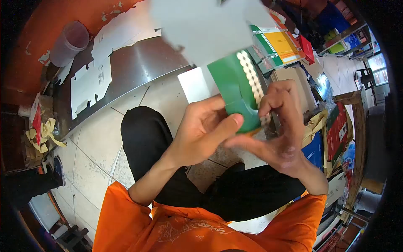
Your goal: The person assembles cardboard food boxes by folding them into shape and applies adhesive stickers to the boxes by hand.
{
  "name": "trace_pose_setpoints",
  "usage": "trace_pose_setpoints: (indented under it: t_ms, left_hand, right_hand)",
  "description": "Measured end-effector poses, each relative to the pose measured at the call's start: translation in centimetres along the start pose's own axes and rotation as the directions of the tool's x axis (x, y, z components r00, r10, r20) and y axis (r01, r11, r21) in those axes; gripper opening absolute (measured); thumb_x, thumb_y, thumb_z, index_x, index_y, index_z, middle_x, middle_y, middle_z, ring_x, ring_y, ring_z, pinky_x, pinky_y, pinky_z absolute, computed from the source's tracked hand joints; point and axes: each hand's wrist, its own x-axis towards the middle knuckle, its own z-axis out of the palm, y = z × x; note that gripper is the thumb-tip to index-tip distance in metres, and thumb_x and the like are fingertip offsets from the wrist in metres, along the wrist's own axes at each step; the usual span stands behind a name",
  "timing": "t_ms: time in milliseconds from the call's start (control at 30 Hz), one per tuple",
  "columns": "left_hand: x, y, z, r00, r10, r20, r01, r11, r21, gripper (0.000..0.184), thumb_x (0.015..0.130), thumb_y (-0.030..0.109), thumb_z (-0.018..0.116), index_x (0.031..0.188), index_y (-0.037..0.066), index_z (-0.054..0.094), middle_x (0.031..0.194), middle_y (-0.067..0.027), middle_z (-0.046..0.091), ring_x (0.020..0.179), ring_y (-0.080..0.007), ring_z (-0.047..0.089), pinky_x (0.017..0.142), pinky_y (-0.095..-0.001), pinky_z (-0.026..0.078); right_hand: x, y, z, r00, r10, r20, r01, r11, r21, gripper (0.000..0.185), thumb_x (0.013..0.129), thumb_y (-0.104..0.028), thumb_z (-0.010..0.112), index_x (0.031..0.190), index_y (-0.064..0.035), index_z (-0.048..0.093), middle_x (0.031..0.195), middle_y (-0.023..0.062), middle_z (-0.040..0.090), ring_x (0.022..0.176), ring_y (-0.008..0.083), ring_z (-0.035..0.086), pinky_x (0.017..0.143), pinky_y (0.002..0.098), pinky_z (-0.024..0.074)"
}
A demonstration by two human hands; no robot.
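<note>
A green piece [231, 80] is in the air beyond the worktop's [145, 59] front edge. The left hand [197, 134] pinches its lower-left edge; the right hand [287, 138], half-curled, blurs beside it, grip unclear. Probably light, bendable card, best held by its edges.

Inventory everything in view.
Card: one, green with pale chain pattern, between hands
Large sheet: one, pale grey, top centre
Table: one, grey metal, upper left
Cut sheets: several, white, on table
Bucket: one, translucent, upper left
Crumpled paper: uncounted, yellow, left
Pack: one, green and orange, upper right
Box: one, red, beside pack
Piled items: several, red and blue, right
Tiles: many, pale, floor
Another person's shoe: one, dark, left
Trousers: one pair, black, centre
Shirt: one, orange, bottom
Left hand: one, gripping card
Right hand: one, at card's right edge, hold unclear
</note>
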Motion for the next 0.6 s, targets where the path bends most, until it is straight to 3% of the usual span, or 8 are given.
trace_pose_setpoints:
  t_ms: [100,167,233,300,367,467,567,600]
  left_hand:
    - [-0.1,0.4,0.1,0.997,-0.077,-0.015,0.078,0.993,0.084,0.029,0.096,-0.002,0.043,0.121,-0.008,0.056,0.106,-0.0078,0.063,0.096,-0.0104,0.059,0.077,-0.0258,0.049]
    - [-0.2,0.6,-0.6,0.989,-0.128,-0.069,0.142,0.953,0.269,0.028,0.093,-0.001,0.038,0.113,-0.007,0.058,0.092,-0.0051,0.065,0.082,-0.0072,0.058,0.066,-0.0256,0.047]
    - [-0.3,0.6,-0.5,0.991,-0.076,-0.107,0.112,0.913,0.392,0.026,0.088,0.001,0.037,0.102,-0.005,0.059,0.071,-0.0059,0.061,0.061,-0.0094,0.055,0.055,-0.0279,0.042]
    - [-0.2,1.3,-1.1,0.996,0.037,0.078,-0.08,0.746,0.661,0.023,0.083,0.0,0.039,0.094,-0.005,0.059,0.059,-0.0103,0.055,0.048,-0.0182,0.052,0.049,-0.0309,0.041]
    - [-0.2,1.0,-0.6,0.991,0.095,0.096,-0.135,0.764,0.631,0.025,0.078,0.001,0.04,0.098,-0.002,0.055,0.055,-0.014,0.051,0.043,-0.0287,0.052,0.047,-0.0338,0.04]
    - [-0.1,1.2,-0.4,0.985,-0.138,-0.103,0.172,0.759,0.628,0.04,0.078,0.001,0.041,0.118,0.002,0.037,0.053,-0.0174,0.05,0.047,-0.039,0.054,0.049,-0.0464,0.039]
    - [-0.1,0.5,-0.4,0.992,-0.119,-0.042,0.115,0.715,0.689,0.043,0.077,0.001,0.041,0.12,0.002,0.034,0.052,-0.0185,0.049,0.047,-0.0422,0.052,0.051,-0.0507,0.037]
    - [-0.3,0.1,-0.3,0.997,-0.065,-0.048,0.081,0.752,0.655,0.041,0.079,0.0,0.04,0.119,0.002,0.033,0.051,-0.0131,0.046,0.043,-0.0318,0.049,0.05,-0.0441,0.037]
  right_hand:
    - [0.3,0.3,0.5,0.999,0.039,-0.029,-0.023,0.907,0.42,0.04,0.08,-0.018,0.082,0.109,-0.0036,0.058,0.092,0.0041,0.042,0.078,0.0113,0.041,0.066,0.0231,0.0364]
    - [0.4,0.7,-0.2,0.912,0.271,-0.308,-0.156,0.923,0.352,0.033,0.095,-0.022,0.065,0.119,-0.0019,0.058,0.095,0.0022,0.041,0.079,0.0089,0.039,0.068,0.0213,0.0362]
    - [0.3,1.3,-0.9,0.941,0.221,-0.257,-0.221,0.975,0.03,0.033,0.101,-0.022,0.054,0.127,-0.0013,0.056,0.095,0.0011,0.038,0.077,0.0084,0.038,0.067,0.0201,0.0357]
    - [0.5,1.5,-0.3,0.944,0.252,-0.212,-0.25,0.968,0.036,0.031,0.1,-0.02,0.056,0.124,-0.0012,0.059,0.093,0.001,0.039,0.077,0.0088,0.037,0.066,0.0195,0.0345]
    - [0.3,1.9,0.0,0.952,0.243,-0.187,-0.25,0.968,-0.014,0.027,0.099,-0.018,0.058,0.119,-0.001,0.061,0.092,0.001,0.04,0.077,0.0092,0.038,0.065,0.0194,0.0336]
    - [-0.1,1.6,0.0,0.919,0.359,-0.163,-0.344,0.932,0.112,0.016,0.091,-0.008,0.065,0.106,0.0,0.063,0.091,0.0036,0.042,0.079,0.012,0.043,0.068,0.0236,0.0371]
    - [-0.3,0.8,0.8,0.988,0.148,-0.035,-0.15,0.988,-0.046,0.017,0.087,-0.001,0.065,0.103,0.001,0.064,0.089,0.0071,0.042,0.079,0.0164,0.046,0.07,0.0271,0.0387]
    - [-0.4,0.8,0.4,0.986,0.093,0.142,-0.091,0.996,-0.021,0.026,0.084,0.002,0.068,0.109,0.0,0.063,0.095,0.0086,0.044,0.086,0.0169,0.048,0.076,0.0295,0.0403]
